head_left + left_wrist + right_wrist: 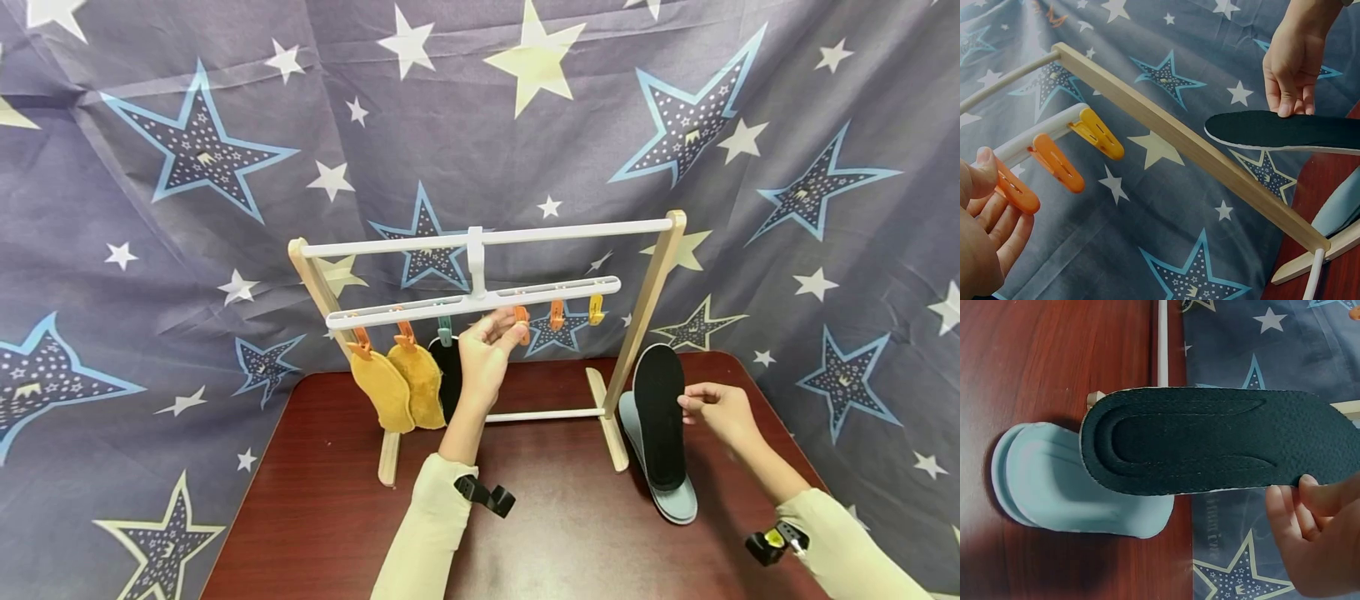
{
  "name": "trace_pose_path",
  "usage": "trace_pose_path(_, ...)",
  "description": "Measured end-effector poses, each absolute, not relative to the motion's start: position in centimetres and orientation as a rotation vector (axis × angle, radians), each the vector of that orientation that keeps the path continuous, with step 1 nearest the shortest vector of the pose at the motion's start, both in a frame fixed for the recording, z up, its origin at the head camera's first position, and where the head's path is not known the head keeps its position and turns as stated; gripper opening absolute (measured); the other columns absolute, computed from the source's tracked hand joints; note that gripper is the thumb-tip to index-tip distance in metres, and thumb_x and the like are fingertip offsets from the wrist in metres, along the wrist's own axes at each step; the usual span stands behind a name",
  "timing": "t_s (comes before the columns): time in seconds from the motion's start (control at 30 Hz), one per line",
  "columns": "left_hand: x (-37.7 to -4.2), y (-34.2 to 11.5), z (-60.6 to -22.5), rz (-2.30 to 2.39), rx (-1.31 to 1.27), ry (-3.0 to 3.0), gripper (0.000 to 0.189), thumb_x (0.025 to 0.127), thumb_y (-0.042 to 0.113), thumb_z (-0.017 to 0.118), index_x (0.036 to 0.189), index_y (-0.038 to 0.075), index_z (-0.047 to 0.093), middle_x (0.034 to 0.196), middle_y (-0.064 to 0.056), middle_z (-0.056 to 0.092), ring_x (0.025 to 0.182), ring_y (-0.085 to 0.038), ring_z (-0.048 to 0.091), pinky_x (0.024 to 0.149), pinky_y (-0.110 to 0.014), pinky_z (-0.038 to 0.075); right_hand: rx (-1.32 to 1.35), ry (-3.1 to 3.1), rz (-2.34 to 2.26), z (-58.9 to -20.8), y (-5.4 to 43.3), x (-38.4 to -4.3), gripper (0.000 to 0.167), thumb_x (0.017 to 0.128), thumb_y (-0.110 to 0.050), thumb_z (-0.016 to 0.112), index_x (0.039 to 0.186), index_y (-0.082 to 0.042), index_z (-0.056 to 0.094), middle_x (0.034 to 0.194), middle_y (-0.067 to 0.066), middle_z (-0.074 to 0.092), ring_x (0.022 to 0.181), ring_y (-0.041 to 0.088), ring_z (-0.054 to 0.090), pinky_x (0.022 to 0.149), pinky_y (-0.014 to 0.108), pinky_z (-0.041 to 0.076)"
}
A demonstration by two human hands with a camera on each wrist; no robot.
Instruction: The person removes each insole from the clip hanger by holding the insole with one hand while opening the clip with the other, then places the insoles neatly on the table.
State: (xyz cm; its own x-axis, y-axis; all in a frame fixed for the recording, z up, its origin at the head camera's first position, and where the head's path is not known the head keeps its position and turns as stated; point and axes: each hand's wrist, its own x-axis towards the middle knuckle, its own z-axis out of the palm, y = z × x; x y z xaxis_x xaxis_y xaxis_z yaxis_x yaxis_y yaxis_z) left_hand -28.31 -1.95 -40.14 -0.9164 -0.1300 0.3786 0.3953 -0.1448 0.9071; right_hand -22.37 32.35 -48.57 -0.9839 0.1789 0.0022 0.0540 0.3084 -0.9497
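Between thumb and fingers, my left hand [486, 348] pinches an orange clothespin [522, 323] hanging from the white clip hanger [480, 300]. My right hand [720, 408] pinches the edge of a black insole [660, 417], raised above the table at the right. Below it lie light blue insoles [1072, 481], stacked and partly hidden. Two yellow insoles [381, 390] hang from orange clips at the hanger's left end. Beside them a black insole [448, 375] hangs from a teal clip [445, 332], partly covered by my left arm. Another orange clip [1058, 164] and a yellow clip [1099, 134] hold nothing.
A wooden rack [651, 308] with a white top bar [570, 232] carries the hanger and stands on a reddish-brown table [555, 500]. A low white crossbar [543, 415] joins its feet. Behind hangs a grey star-patterned cloth [480, 150].
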Motion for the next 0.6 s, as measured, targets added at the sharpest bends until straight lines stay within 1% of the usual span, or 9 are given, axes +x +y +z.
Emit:
trace_pose_path(0.2, -28.3, -2.0, -40.1, -2.122, -0.282, -1.795, 0.027, 0.084, -0.007, 0.076, 0.109, -0.016, 0.070, 0.101, -0.034, 0.072, 0.076, 0.000, 0.066, 0.070, -0.012, 0.055, -0.239, -2.520, 1.723, -48.5, 32.6, -22.3, 0.028, 0.093, 0.006, 0.064, 0.111, 0.028, 0.058, 0.078, 0.000, 0.072, 0.060, 0.005, 0.068, 0.059, 0.024, 0.062)
trace_pose_path(0.33, -28.2, -1.9, -40.0, -2.134, -0.281, -1.791, 0.027, 0.085, -0.007, 0.076, 0.109, -0.016, 0.070, 0.102, -0.034, 0.072, 0.077, 0.000, 0.066, 0.071, -0.012, 0.055, -0.266, -2.549, 1.719, -49.0, 32.8, -22.3, 0.027, 0.093, 0.006, 0.065, 0.109, 0.027, 0.058, 0.074, 0.000, 0.072, 0.059, 0.007, 0.068, 0.058, 0.024, 0.061)
trace_pose_path(0.6, -28.2, -1.9, -40.1, -2.144, -0.274, -1.788, 0.027, 0.085, -0.006, 0.076, 0.110, -0.015, 0.070, 0.102, -0.033, 0.072, 0.077, -0.001, 0.066, 0.071, -0.012, 0.054, -0.292, -2.613, 1.702, -49.7, 32.9, -22.6, 0.026, 0.093, 0.005, 0.065, 0.107, 0.026, 0.060, 0.072, 0.003, 0.071, 0.058, 0.006, 0.067, 0.060, 0.029, 0.063)
